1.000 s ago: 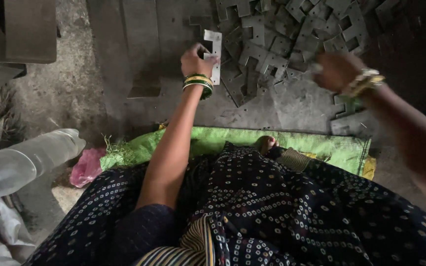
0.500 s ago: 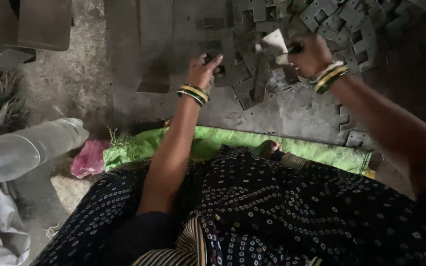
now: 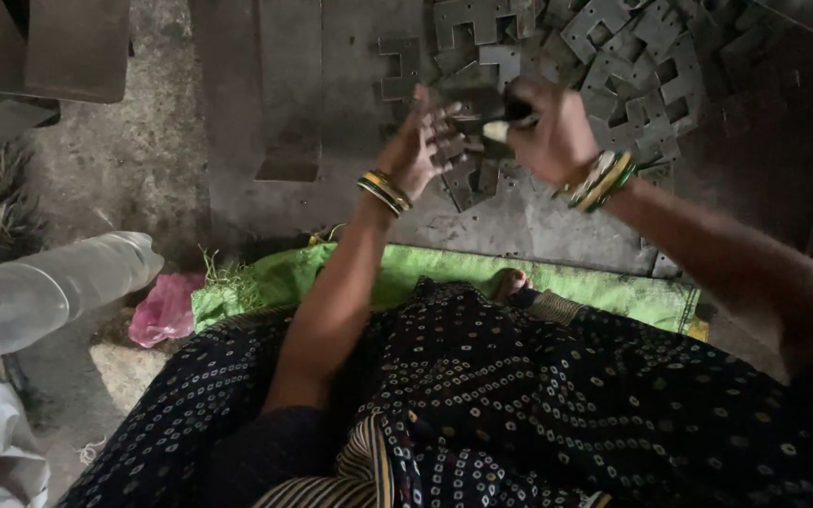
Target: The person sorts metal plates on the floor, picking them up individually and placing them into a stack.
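My right hand (image 3: 548,132) is closed around a small grey metal plate (image 3: 493,120), held just above the floor. Right beside it is my left hand (image 3: 423,143), fingers spread and palm turned toward the plate, almost touching it and holding nothing. Both wrists wear yellow and green bangles. Under and behind the hands lies a pile of flat grey metal cut-out plates (image 3: 634,58) with square notches, spread over the concrete floor. Whether my left fingertips touch the held plate is unclear.
A long flat metal sheet (image 3: 286,94) lies left of the pile. I sit on a green cloth (image 3: 331,275), dark dotted fabric over my lap, one foot (image 3: 510,280) showing. A pink bag (image 3: 167,309) and a clear plastic roll (image 3: 44,292) lie at the left.
The plate was in my raised left hand a second ago. My right hand came in from the right and took it; my left hand let go and now stays spread beside it.
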